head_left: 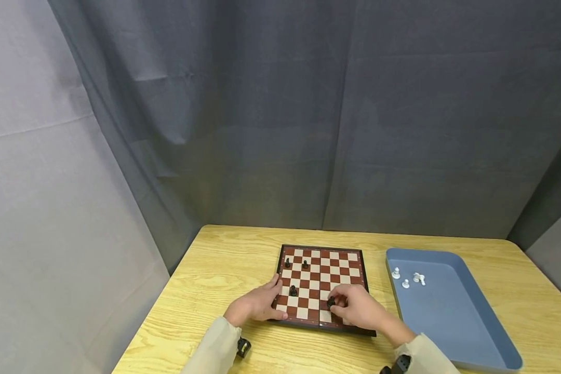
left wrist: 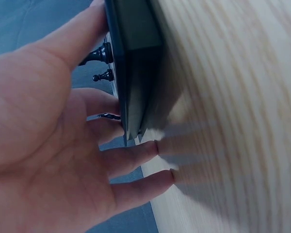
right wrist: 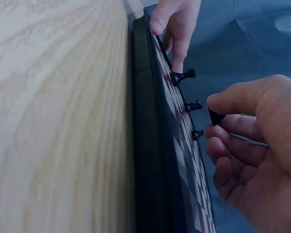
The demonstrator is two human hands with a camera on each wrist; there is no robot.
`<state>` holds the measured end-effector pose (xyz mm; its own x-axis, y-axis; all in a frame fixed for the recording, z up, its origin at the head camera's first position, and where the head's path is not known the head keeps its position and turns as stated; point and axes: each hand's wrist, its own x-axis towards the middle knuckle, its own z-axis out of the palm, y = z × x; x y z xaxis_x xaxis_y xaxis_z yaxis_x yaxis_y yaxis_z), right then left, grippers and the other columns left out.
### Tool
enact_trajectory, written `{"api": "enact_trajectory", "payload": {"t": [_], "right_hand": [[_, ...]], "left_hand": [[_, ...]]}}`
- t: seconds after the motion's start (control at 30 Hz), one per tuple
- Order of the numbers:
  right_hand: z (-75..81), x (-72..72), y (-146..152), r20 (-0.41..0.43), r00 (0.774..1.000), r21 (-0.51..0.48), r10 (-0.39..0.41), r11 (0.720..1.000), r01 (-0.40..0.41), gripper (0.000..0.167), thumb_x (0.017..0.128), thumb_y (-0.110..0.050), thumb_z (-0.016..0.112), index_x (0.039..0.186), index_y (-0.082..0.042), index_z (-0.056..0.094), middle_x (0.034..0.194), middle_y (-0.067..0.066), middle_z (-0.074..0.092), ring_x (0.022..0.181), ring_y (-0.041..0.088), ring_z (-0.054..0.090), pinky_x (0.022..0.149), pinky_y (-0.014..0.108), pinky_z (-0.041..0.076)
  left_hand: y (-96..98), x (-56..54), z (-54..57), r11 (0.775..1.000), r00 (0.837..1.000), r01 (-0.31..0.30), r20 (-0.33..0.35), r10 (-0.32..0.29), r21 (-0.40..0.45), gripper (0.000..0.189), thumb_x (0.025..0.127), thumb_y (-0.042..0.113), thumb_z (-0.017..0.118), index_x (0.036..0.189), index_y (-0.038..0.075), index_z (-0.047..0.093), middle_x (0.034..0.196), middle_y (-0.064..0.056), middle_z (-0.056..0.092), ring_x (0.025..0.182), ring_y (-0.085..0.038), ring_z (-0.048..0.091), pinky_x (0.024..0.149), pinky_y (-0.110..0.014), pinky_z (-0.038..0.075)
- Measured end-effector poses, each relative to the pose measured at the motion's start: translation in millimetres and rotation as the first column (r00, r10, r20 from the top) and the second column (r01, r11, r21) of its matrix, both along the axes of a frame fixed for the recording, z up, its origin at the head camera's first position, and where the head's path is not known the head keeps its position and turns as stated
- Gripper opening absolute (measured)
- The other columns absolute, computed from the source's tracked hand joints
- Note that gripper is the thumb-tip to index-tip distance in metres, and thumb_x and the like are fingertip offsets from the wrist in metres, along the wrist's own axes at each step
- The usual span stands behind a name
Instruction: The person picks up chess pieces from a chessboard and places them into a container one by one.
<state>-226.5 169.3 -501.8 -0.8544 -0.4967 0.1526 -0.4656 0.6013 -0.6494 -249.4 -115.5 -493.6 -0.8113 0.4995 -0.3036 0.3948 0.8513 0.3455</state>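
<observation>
Right hand (head_left: 359, 307) pinches a black piece (head_left: 331, 302); slackening could drop it. Left hand (head_left: 258, 302), uncurled against the chessboard (head_left: 314, 285) at nine o'clock, might jolt it.

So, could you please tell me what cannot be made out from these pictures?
Black chess piece held by the right hand: its type, partly covered by that hand in the head and right wrist views.
Squares of the chessboard beneath that hand: head view, hidden by it.
White chess pieces in the blue tray: exact types, too small in the head view.
Sleeves: cut off by the head view's bottom edge.
</observation>
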Motion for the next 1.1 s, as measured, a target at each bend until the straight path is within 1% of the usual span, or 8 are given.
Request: {"api": "enact_trajectory", "payload": {"t": [0.17,0.3,0.4,0.57,0.63,0.8,0.97,1.1], "right_hand": [[5.1,-0.7,10.0,-0.027,1.0,0.002,-0.009,1.0,0.009,0.014,0.085,-0.013,0.07,0.098,-0.009,0.068,0.081,-0.01,0.059,0.069,0.003,0.053,0.059,0.024,0.047],[9.6,-1.3,18.2,-0.021,0.999,0.005,-0.03,1.0,0.03,0.013,0.086,-0.012,0.068,0.098,-0.008,0.068,0.079,-0.01,0.058,0.068,0.003,0.053,0.058,0.024,0.047],[11.9,-2.2,24.9,-0.011,0.999,-0.011,-0.035,0.999,0.035,0.014,0.085,-0.01,0.068,0.098,-0.006,0.067,0.078,-0.008,0.058,0.067,0.004,0.053,0.057,0.024,0.047],[14.1,-2.7,35.8,-0.001,0.998,-0.028,-0.058,0.998,0.057,0.016,0.086,-0.01,0.068,0.101,-0.004,0.067,0.082,-0.007,0.059,0.069,0.005,0.053,0.058,0.024,0.047],[14.9,-2.8,39.9,-0.008,0.997,-0.032,-0.072,0.997,0.072,0.016,0.085,-0.01,0.068,0.1,-0.005,0.067,0.083,-0.007,0.06,0.069,0.006,0.053,0.057,0.024,0.047],[16.7,-4.5,49.3,-0.039,0.994,-0.037,-0.098,0.995,0.097,0.016,0.083,-0.007,0.069,0.099,-0.004,0.067,0.078,-0.008,0.059,0.069,0.008,0.054,0.055,0.024,0.047],[19.2,-3.9,57.3,-0.041,0.992,-0.028,-0.119,0.993,0.118,0.019,0.083,-0.007,0.069,0.101,-0.002,0.067,0.078,-0.008,0.059,0.07,0.009,0.055,0.057,0.024,0.047],[21.5,-2.8,63.9,-0.055,0.989,-0.029,-0.138,0.99,0.137,0.02,0.083,-0.006,0.069,0.102,-0.003,0.067,0.079,-0.008,0.06,0.07,0.008,0.054,0.059,0.024,0.048]], "left_hand": [[-1.0,-0.7,-0.9,1.0,1.0,-0.001,0.005,0.001,0.007,0.09,0.087,0.051,0.062,0.152,0.007,0.019,0.158,-0.011,0.005,0.137,-0.031,0.027,0.107,-0.042,0.032],[-1.4,-0.8,-0.8,1.0,1.0,0.003,0.014,-0.003,0.009,0.09,0.087,0.05,0.062,0.152,0.006,0.018,0.158,-0.012,0.005,0.137,-0.032,0.027,0.107,-0.042,0.032],[-1.4,-1.0,-0.8,1.0,1.0,0.009,0.017,-0.009,0.01,0.09,0.087,0.051,0.061,0.152,0.006,0.017,0.158,-0.012,0.004,0.137,-0.032,0.027,0.107,-0.043,0.032],[-2.3,-1.7,-1.6,1.0,1.0,0.016,0.008,-0.016,0.007,0.09,0.088,0.051,0.061,0.152,0.006,0.017,0.158,-0.013,0.004,0.137,-0.032,0.027,0.107,-0.042,0.031],[-2.9,-1.9,-1.9,1.0,1.0,0.016,0.006,-0.016,0.005,0.09,0.088,0.051,0.061,0.152,0.006,0.017,0.158,-0.012,0.004,0.138,-0.031,0.027,0.107,-0.042,0.031],[-3.2,-1.7,-1.5,1.0,1.0,0.012,0.01,-0.012,0.005,0.09,0.088,0.052,0.06,0.152,0.007,0.018,0.158,-0.011,0.004,0.138,-0.031,0.026,0.108,-0.042,0.031],[-2.6,-1.0,-2.3,1.0,1.0,0.013,0.006,-0.013,0.004,0.089,0.087,0.052,0.061,0.152,0.007,0.02,0.158,-0.011,0.005,0.138,-0.031,0.027,0.108,-0.042,0.031],[-2.6,-0.8,-2.0,1.0,1.0,0.012,0.003,-0.012,0.004,0.089,0.087,0.052,0.061,0.152,0.007,0.02,0.158,-0.011,0.005,0.137,-0.031,0.028,0.107,-0.042,0.031]]}}
